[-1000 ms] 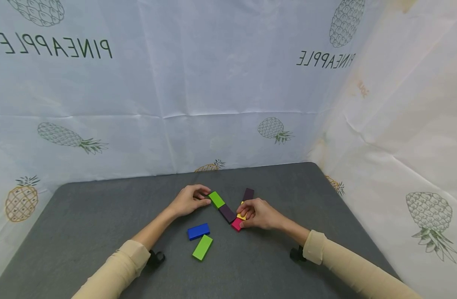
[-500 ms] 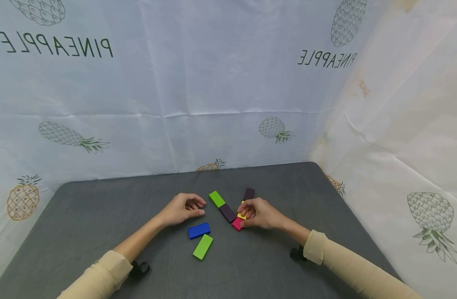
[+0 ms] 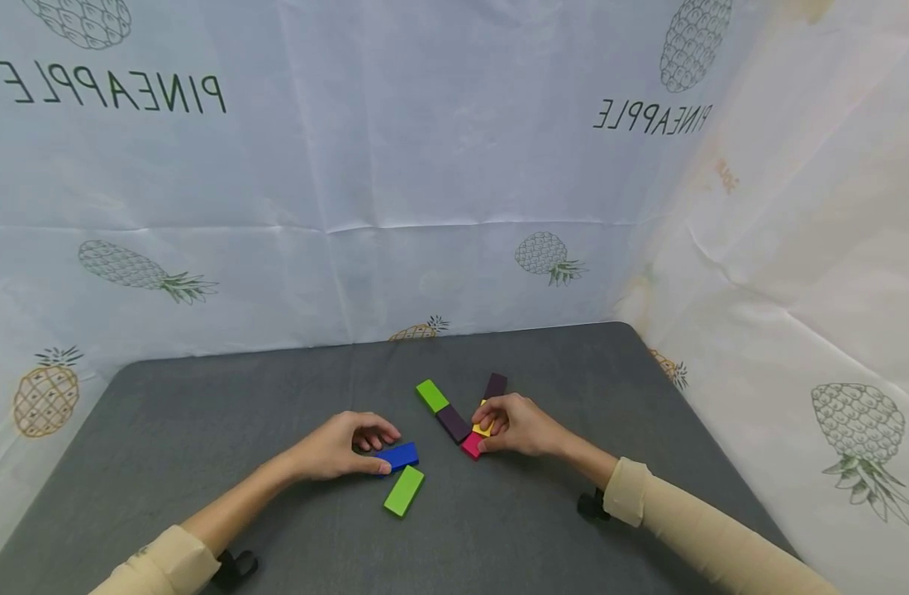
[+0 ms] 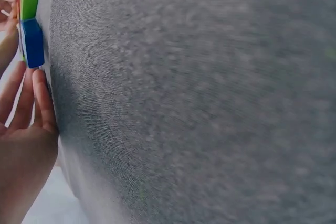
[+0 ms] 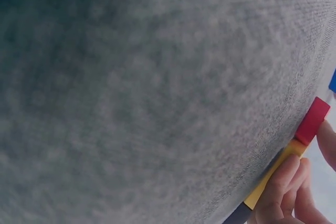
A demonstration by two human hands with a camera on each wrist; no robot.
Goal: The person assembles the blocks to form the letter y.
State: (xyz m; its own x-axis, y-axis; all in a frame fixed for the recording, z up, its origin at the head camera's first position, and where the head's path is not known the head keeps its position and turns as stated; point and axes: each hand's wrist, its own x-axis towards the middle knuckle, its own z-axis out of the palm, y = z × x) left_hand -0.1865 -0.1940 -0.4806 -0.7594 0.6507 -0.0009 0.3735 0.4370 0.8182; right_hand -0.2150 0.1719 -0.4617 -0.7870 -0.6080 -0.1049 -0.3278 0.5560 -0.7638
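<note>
My left hand [image 3: 343, 446] reaches around the left end of a blue block [image 3: 402, 455], thumb in front and fingers behind, the fingers fairly straight in the left wrist view. Just in front of that block lies a loose green block [image 3: 404, 492]. My right hand [image 3: 525, 426] holds a yellow block [image 5: 272, 177] with curled fingers, while its thumb touches the red block [image 5: 313, 121] at its end. A dark purple block [image 3: 495, 385] continues that row at the far end. Another dark block [image 3: 453, 423] and a green block [image 3: 431, 396] slant away from the red one, forming a V.
The blocks lie on a dark grey table [image 3: 596, 372]. A white cloth [image 3: 425, 165] printed with pineapples hangs behind it and along the right side. Black bands with small devices sit at both wrists.
My left hand has left the far green block and moved back toward me and left to the blue block. My right hand stays on the red and yellow blocks.
</note>
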